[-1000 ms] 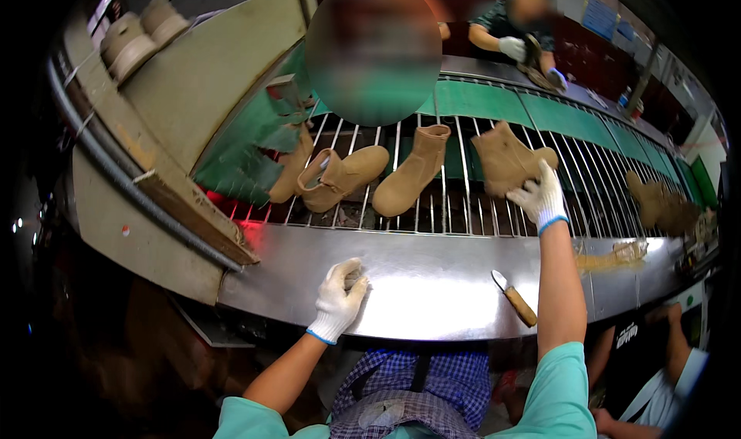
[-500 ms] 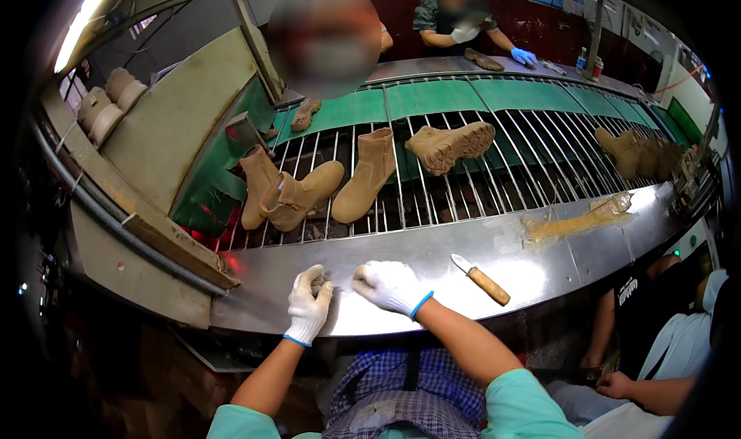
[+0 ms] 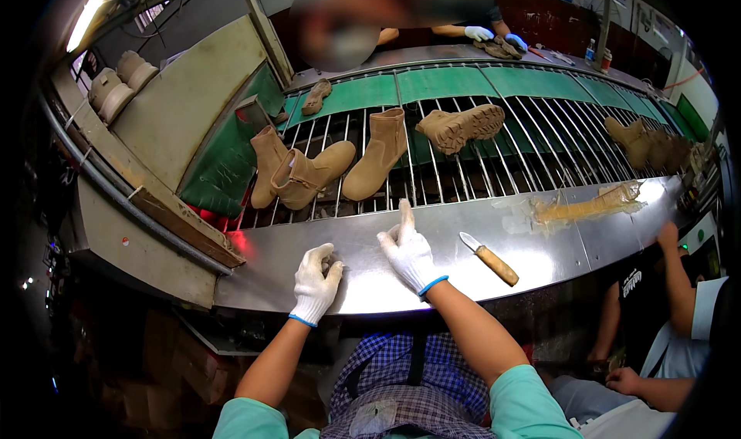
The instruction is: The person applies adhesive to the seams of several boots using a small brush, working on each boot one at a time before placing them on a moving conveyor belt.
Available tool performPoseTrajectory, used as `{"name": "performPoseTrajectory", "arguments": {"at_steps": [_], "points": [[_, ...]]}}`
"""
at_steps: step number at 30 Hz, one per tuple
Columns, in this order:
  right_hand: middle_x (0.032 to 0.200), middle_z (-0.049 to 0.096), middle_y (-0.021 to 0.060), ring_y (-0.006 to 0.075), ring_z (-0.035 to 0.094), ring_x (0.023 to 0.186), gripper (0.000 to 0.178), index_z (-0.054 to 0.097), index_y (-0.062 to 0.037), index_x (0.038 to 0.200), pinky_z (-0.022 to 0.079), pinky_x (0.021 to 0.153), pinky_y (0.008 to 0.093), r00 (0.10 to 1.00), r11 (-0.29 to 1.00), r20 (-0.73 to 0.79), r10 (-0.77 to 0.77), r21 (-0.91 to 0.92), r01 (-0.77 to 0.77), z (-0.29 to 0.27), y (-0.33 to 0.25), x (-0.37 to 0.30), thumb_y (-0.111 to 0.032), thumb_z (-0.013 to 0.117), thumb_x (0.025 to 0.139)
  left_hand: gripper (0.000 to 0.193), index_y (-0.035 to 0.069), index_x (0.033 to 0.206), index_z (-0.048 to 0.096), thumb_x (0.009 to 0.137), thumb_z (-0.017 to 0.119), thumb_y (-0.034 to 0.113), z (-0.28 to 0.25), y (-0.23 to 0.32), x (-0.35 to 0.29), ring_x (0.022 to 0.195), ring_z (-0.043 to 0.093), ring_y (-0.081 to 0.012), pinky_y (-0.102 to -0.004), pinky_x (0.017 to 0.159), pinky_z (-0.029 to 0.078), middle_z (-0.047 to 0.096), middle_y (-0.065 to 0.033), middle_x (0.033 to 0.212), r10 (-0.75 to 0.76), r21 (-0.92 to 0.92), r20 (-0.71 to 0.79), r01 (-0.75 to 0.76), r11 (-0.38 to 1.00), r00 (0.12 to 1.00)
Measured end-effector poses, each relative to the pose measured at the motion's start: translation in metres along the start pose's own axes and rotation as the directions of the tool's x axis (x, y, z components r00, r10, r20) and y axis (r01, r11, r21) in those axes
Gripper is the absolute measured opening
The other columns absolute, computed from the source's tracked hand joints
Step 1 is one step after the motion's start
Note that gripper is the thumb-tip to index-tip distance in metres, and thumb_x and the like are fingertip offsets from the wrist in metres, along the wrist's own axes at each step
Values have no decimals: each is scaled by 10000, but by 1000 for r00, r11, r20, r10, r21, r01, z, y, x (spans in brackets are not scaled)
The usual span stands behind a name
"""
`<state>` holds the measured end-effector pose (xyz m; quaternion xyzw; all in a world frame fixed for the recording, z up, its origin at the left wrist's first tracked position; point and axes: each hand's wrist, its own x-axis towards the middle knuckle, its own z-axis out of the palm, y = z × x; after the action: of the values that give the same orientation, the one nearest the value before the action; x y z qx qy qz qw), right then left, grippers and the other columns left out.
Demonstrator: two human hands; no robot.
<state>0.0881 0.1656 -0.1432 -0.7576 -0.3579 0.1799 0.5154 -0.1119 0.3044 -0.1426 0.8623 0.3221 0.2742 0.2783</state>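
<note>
Both gloved hands, left hand (image 3: 315,283) and right hand (image 3: 410,251), rest empty with fingers loosely spread on the steel surface (image 3: 540,258), the knife (image 3: 488,258) untouched just right, 4 boots (image 3: 378,155) waiting on the far rack (image 3: 494,169).

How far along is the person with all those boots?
Done: four tan boots lie on the wire conveyor, more further right. In hand: nothing; the left hand and right hand rest empty on the steel ledge, the knife untouched beside them. Left: the nearest boots are not picked up yet.
</note>
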Motion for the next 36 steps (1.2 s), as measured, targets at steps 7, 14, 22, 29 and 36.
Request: {"name": "performPoseTrajectory", "arguments": {"at_steps": [7,14,22,29,36], "points": [[1026,773,194,416,751,952,937,71,-9,1716,576,923,494,999,1000,-36,-7,-21,6,2,0,-1,-279,643,1024,406,10,1314,708,925,775,107,-1,1,0,999,730,-221,-349,930,609,719,-137,1224,19,9,-13,-19,1000,1000],[996,767,205,409,752,925,921,100,-25,1718,580,902,488,997,1000,-71,-23,-22,21,7,1,0,-291,647,1026,406,25,1301,714,929,778,176,-1,-2,-2,1015,732,-276,-391,941,603,722,-151,1221,14,26,-7,-14,1000,1000],[962,687,37,130,627,706,638,426,-145,1598,540,593,242,880,554,318,354,687,-471,-47,-17,59,-470,625,1087,406,36,1294,716,931,772,209,-3,-5,0,1042,732,-300,-412,933,600,727,-158,1209,-14,-44,-23,13,999,1000],[1420,585,161,242,684,864,654,461,-35,1432,584,671,312,997,457,80,19,886,-80,-137,-37,159,-599,512,1106,417,23,1315,709,938,764,192,7,-2,7,1056,741,-296,-403,956,603,730,-167,1216,-45,-156,-5,43,987,999],[1385,711,133,223,710,1174,614,599,-87,1516,605,925,377,146,999,989,12,-7,-38,-46,-120,0,-507,634,1070,452,23,1347,706,950,748,234,-1,-6,6,1107,738,-308,-407,990,598,723,-182,1293,-83,-169,39,88,982,996]]}}
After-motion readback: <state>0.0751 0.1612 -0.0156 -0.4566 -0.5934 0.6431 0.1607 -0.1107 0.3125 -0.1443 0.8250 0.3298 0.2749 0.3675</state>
